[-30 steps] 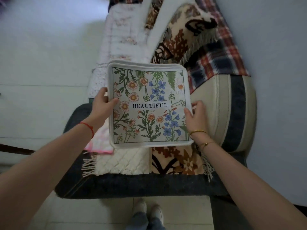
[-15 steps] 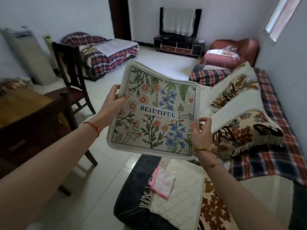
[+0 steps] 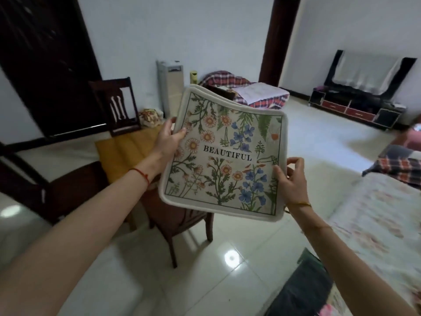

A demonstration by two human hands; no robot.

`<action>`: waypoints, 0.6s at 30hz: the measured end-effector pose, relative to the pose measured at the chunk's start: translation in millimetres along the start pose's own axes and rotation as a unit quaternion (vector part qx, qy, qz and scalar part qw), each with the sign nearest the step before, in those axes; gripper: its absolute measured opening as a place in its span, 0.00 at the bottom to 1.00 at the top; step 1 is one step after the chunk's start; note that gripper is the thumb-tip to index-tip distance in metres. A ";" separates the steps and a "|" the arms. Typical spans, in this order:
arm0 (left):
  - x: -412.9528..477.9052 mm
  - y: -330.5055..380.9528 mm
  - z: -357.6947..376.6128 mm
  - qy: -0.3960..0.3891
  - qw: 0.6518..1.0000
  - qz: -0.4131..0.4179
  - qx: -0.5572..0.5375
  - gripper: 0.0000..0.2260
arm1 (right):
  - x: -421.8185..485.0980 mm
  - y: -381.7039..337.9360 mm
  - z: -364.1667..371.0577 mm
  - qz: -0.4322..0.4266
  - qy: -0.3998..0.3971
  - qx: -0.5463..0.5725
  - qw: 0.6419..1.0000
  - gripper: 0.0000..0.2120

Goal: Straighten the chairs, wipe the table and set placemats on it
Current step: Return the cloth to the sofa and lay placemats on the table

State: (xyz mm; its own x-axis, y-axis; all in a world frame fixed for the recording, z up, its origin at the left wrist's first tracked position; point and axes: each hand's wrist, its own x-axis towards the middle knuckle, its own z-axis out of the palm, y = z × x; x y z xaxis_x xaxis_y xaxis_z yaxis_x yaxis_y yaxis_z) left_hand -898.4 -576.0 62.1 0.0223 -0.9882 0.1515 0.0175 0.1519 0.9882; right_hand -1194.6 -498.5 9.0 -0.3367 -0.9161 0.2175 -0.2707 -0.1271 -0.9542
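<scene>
L hand (image 3: 168, 142) & R hand (image 3: 291, 179) pinch the mats (image 3: 225, 156) (a stack, prob.) above the chair (image 3: 180, 222): hold them flat, grip even.

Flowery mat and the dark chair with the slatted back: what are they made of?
Flowery mat: probably woven cloth, matte and printed; it bends softly and has a stitched border. Dark chair: likely wood with a dark, glossy varnish; its rails catch the light.

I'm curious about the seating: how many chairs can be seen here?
2. The far chair stands left of the placemat, its back showing; the near chair sits below the placemat, partly hidden. The dark frame at far left may be a third.
</scene>
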 end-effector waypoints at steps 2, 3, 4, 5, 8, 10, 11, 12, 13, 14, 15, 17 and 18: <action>21.9 9.1 -53.0 0.033 0.999 0.008 0.009 0.09 | 15.0 -14.6 57.5 -0.004 -0.016 0.009 1.000 0.10; 31.8 12.3 -78.3 0.046 0.999 0.006 0.005 0.06 | 22.6 -21.0 84.6 -0.007 -0.026 0.011 1.000 0.10; 40.7 13.5 -100.6 0.057 0.998 0.001 0.000 0.05 | 29.6 -25.7 108.3 -0.009 -0.036 0.012 0.999 0.09; 50.3 12.3 -124.5 0.070 0.997 -0.006 -0.006 0.06 | 37.2 -29.1 133.7 -0.009 -0.048 0.011 0.999 0.09; 79.0 1.2 -191.6 0.103 0.994 -0.023 -0.006 0.11 | 64.2 -35.3 204.9 -0.004 -0.081 0.007 0.997 0.09; 101.6 -10.2 -229.0 0.127 0.991 -0.037 -0.010 0.14 | 84.8 -37.6 251.4 -0.004 -0.098 -0.006 0.995 0.09; 113.0 -15.8 -244.4 0.139 0.989 -0.040 -0.015 0.14 | 96.0 -38.2 275.3 -0.006 -0.106 -0.016 0.994 0.10; 126.7 -22.9 -261.3 0.150 0.988 -0.043 -0.014 0.13 | 109.0 -38.2 301.8 -0.009 -0.110 -0.023 0.994 0.10; 139.5 -30.5 -275.1 0.153 0.987 -0.044 -0.003 0.14 | 121.6 -38.2 325.1 -0.013 -0.111 -0.030 0.993 0.10; 153.4 -39.2 -288.6 0.154 0.987 -0.046 0.012 0.16 | 136.4 -37.2 350.1 -0.017 -0.110 -0.044 0.993 0.10; 168.2 -50.1 -302.5 0.159 0.986 -0.046 0.035 0.19 | 151.7 -34.6 375.0 -0.021 -0.111 -0.062 0.992 0.10; 200.6 -73.8 -328.1 0.173 0.980 -0.042 0.090 0.27 | 182.7 -29.2 424.2 -0.026 -0.117 -0.093 0.988 0.10; 220.1 -85.3 -340.3 0.181 0.976 -0.039 0.110 0.31 | 200.5 -26.2 449.7 -0.027 -0.121 -0.102 0.987 0.11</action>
State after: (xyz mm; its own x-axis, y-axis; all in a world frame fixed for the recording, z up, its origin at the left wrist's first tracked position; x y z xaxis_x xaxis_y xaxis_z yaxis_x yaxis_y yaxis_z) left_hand -554.8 -799.9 4.0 0.3826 -0.9187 0.0980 -0.1816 0.0293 0.9829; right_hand -849.4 -849.8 -14.7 -0.0974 -0.9773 0.1882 -0.4663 -0.1223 -0.8761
